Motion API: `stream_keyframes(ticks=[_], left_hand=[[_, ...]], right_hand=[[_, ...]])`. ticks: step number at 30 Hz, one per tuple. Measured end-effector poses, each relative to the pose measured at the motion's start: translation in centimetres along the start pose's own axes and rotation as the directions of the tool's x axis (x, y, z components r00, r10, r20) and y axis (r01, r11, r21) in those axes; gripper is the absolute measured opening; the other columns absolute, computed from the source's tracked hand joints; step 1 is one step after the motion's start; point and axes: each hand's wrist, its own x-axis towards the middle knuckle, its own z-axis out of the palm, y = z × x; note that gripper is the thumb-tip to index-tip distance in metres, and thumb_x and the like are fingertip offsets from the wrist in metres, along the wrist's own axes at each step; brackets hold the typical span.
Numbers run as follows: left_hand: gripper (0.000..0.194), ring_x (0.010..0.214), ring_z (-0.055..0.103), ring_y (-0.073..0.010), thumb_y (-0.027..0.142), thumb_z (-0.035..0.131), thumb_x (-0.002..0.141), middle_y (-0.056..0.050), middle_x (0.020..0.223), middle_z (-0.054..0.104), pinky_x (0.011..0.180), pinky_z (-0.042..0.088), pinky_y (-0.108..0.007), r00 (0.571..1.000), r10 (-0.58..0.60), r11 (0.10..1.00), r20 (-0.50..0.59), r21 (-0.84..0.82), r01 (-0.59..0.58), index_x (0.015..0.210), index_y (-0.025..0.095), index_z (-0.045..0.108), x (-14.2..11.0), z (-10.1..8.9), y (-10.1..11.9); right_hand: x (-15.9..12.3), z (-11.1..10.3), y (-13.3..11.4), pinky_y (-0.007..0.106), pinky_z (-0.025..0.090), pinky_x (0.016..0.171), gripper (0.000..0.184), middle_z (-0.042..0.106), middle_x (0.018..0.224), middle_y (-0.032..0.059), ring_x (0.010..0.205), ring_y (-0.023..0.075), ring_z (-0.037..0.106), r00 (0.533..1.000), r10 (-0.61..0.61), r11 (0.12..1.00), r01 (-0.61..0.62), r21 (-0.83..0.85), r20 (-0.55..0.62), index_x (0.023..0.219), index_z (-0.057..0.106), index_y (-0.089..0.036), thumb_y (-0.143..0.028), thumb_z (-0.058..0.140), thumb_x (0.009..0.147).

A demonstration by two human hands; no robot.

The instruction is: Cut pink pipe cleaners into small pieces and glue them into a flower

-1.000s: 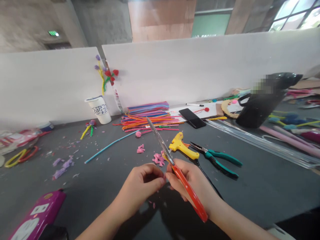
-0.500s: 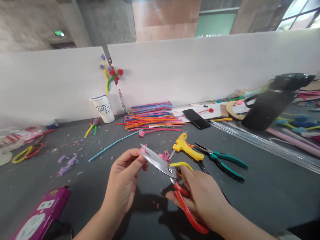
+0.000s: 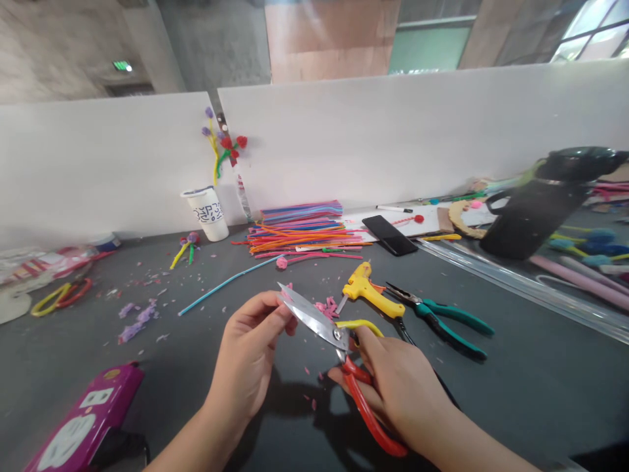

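Above the dark surface, the right hand wraps its fingers round the handles of the scissors, swung further left than a second ago, long axis slanting far-left; the left hand pinches a pink piece at their tips.

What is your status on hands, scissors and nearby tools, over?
Right hand gripping scissors. Left hand pinching small pink piece at the blades. Glue gun and needle-nose pliers lying beyond right hand, clear of the blades.
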Motion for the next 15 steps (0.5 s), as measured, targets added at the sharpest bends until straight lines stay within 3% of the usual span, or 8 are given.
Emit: stream_keyframes(ticks=[15], left_hand=[[0.002,0.058,0.050,-0.0068,0.019,0.067,0.069,0.003,0.063,0.059,0.058,0.041,-0.017,1.000,-0.004,1.000,-0.009,-0.003,0.004,0.068,0.018,0.066,0.25,-0.20,0.02]], right_hand=[[-0.09,-0.09,0.10,0.026,0.029,0.045,0.037,0.055,0.052,-0.0007,0.046,0.0186,0.055,1.000,-0.018,1.000,0.018,-0.020,-0.001,0.073,0.047,-0.020,-0.056,0.043,0.081]])
